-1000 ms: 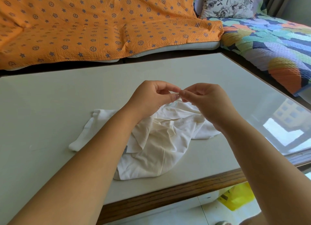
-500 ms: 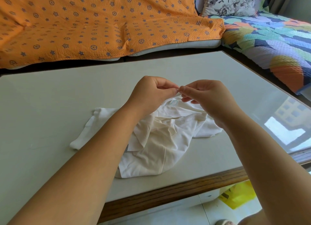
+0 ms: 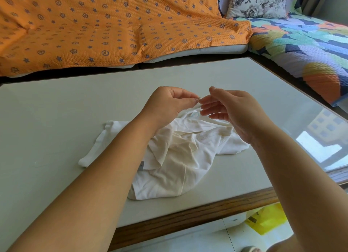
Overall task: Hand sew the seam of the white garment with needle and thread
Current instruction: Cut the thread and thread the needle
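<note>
Apparently a needle (image 3: pixel 198 98) is being readied: at frame centre the left hand (image 3: pixel 169 104) pinches it, with the right hand (image 3: pixel 231 110) loose-fingered and empty just beside. The thread is too fine to see. The white garment (image 3: pixel 178 157) lies crumpled on the table (image 3: pixel 75 110) below. The next move probably calls for a precise pinch.

Above the grey table (image 3: pixel 56 119), the left hand (image 3: pixel 169 104) pinches a thin needle (image 3: pixel 198 99) between thumb and forefinger. The right hand (image 3: pixel 231 110) is just beside it, fingers loosely spread and holding nothing. Beneath the 2 hands the white garment (image 3: pixel 178 157) lies crumpled on the table. An orange sofa cover (image 3: pixel 113 25) lies behind, and a yellow bag (image 3: pixel 267 219) sits on the floor.
</note>
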